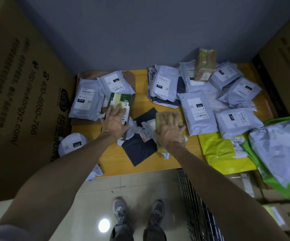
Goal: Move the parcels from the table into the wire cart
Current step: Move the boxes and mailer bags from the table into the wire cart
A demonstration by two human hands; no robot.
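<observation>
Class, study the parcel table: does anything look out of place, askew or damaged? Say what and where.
Yes. A brown box sits tilted on top of the grey bags at the back right. In the middle, a white and dark bag looks crumpled and torn. A grey parcel hangs over the table's left edge.

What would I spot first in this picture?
Two bare arms reach over a yellow table. The left hand lies flat on a green parcel, and the right hand is spread on a yellowish taped parcel in the middle. A heap of grey parcels crowds the table's right side, and the wire cart stands below it, beside the person's feet.
</observation>
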